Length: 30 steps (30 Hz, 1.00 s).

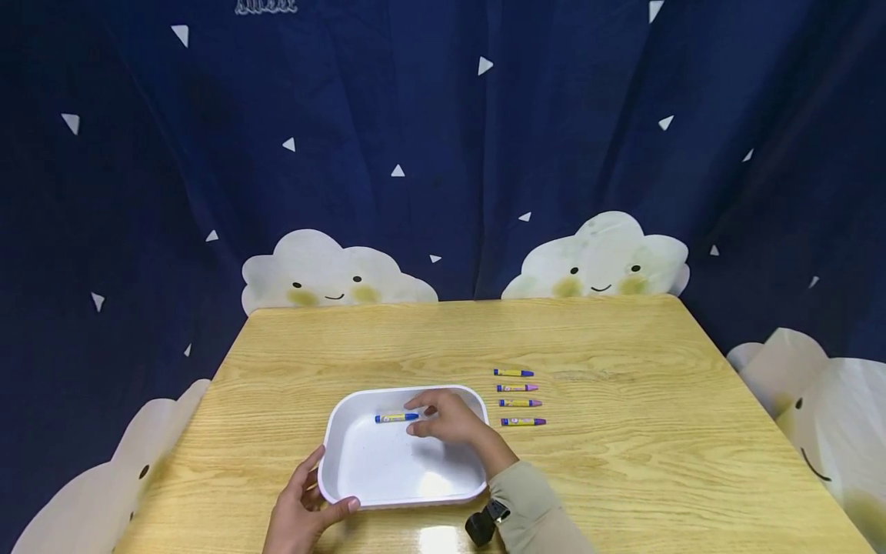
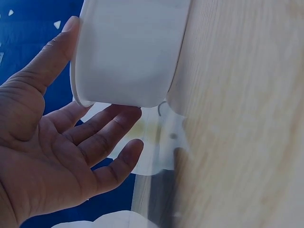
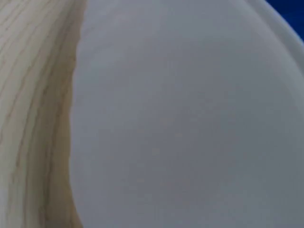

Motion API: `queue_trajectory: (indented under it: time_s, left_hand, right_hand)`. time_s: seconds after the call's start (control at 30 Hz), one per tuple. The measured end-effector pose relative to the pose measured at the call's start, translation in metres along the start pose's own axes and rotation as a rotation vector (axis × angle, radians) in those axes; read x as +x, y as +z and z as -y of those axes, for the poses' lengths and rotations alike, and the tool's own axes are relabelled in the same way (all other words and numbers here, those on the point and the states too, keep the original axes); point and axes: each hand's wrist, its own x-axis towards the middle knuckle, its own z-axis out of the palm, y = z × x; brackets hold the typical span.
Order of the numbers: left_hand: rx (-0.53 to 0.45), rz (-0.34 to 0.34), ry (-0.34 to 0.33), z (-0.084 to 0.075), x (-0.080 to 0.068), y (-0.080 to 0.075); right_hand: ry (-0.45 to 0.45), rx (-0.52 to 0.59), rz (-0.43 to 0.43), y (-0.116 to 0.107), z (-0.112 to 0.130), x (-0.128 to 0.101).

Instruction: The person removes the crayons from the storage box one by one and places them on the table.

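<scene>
Dark blue curtain (image 1: 443, 138) printed with white triangles and smiling clouds hangs behind a wooden table (image 1: 623, 477); some pale writing at its top edge is cut off and cannot be read.

Near the table's front edge sits a white tray (image 1: 388, 469). The left hand (image 1: 304, 512) rests at the tray's near left corner, thumb lying on the rim and fingers loose along the outer wall (the left wrist view shows the palm spread, fingers straight, gripping nothing). The right hand (image 1: 446, 419) reaches into the tray from the right, fingertips at the end of a blue crayon (image 1: 397, 418) lying flat in the far part of the tray; whether the fingers pinch it or merely touch it is hard to make out. A sleeve and a dark wrist strap are cut off at the frame's bottom.

The right wrist view shows only blurred tray wall and wood grain.

Just right of the tray lie four more crayons (image 1: 519, 397) in a neat column, apart from one another; their yellow labels are too small to read. Open tabletop stretches behind and to the right.
</scene>
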Motion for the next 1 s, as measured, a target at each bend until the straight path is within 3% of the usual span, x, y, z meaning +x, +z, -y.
queue_trajectory:
  time_s: [0.33,0.47,0.63,0.83,1.0]
  left_hand:
    - [-0.027,0.004,-0.027,0.003,0.002,0.0]
    - [-0.027,0.009,-0.012,0.003,0.001,0.0]
    - [-0.038,0.006,0.0,0.002,0.001,-0.001]
    - [-0.028,0.006,-0.003,0.003,0.001,-0.001]
    - [-0.037,0.006,-0.001,0.003,0.002,-0.001]
  right_hand:
    - [-0.051,-0.084,0.049,0.017,-0.003,0.008]
    - [-0.052,-0.043,0.018,0.018,-0.005,0.007]
    - [0.051,-0.01,-0.067,0.022,-0.005,0.005]
    - [0.151,-0.097,-0.178,0.032,-0.006,0.004]
    - [0.229,-0.092,-0.219,0.04,-0.004,0.006]
